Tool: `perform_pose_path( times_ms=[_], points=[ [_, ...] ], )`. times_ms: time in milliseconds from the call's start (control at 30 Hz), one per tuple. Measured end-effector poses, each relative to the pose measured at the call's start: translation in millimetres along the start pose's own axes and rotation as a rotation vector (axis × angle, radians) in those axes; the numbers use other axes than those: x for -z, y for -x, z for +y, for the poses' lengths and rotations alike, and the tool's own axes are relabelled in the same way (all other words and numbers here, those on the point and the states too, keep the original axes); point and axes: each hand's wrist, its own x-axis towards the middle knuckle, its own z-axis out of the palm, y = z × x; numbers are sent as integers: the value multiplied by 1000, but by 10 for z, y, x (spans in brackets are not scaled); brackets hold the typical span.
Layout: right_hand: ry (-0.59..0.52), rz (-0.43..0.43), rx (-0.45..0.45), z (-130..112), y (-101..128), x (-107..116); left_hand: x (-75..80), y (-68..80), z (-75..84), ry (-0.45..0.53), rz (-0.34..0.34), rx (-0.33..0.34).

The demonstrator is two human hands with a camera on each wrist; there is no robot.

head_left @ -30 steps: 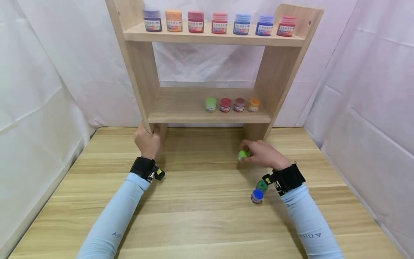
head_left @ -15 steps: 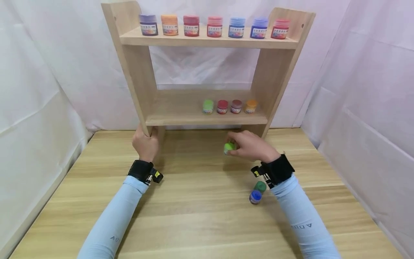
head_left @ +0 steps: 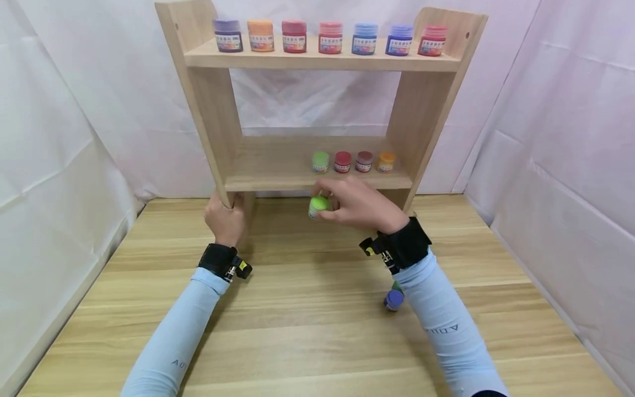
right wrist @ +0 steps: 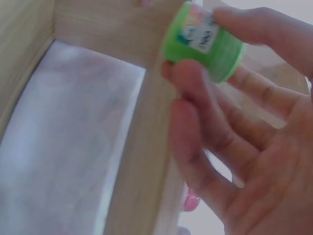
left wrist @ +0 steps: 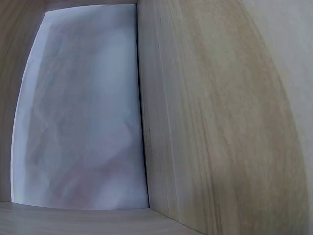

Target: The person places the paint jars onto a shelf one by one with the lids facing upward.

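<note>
In the head view my right hand [head_left: 354,204] pinches a light green paint jar [head_left: 318,207] just in front of and below the middle shelf's front edge. The right wrist view shows the same paint jar [right wrist: 203,44] between thumb and fingers, its label facing the camera. My left hand [head_left: 225,220] grips the lower end of the wooden rack's left side panel [head_left: 198,105]; part of its fingers is hidden behind the panel. Another light green jar [head_left: 320,162] stands on the middle shelf, beside a red jar [head_left: 343,162], a brown jar [head_left: 364,161] and an orange jar [head_left: 386,162].
Several paint jars line the top shelf [head_left: 322,62]. On the wooden table [head_left: 297,320] a blue-lidded jar [head_left: 394,300] stands by my right forearm, with a dark green jar [head_left: 397,286] mostly hidden behind the sleeve. White cloth [head_left: 570,138] hangs at the back and sides.
My right hand has carried the light green jar leftward and up from near the rack's right foot toward the middle shelf. The left hand keeps its grip on the side panel.
</note>
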Motion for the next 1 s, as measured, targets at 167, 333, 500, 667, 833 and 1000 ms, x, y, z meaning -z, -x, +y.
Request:
perform_pose_path(
  times_ms=[167, 333, 500, 667, 833, 1000],
  points=[
    [51, 89, 57, -120, -104, 78, 2, -9, 17, 9, -1, 9],
    [131, 184, 44, -185, -243, 116, 20, -16, 16, 10, -3, 18],
    [181, 208, -17, -185, -356, 104, 29, -9, 20, 6, -2, 17],
    [169, 199, -81, -172, -420, 61, 26, 4, 18, 3, -3, 16],
    [155, 223, -103, -171, -484, 16, 33, -2, 23, 4, -9, 13],
    [218, 277, -115, -186, -545, -50, 21, -11, 14, 0, -6, 7]
  ],
)
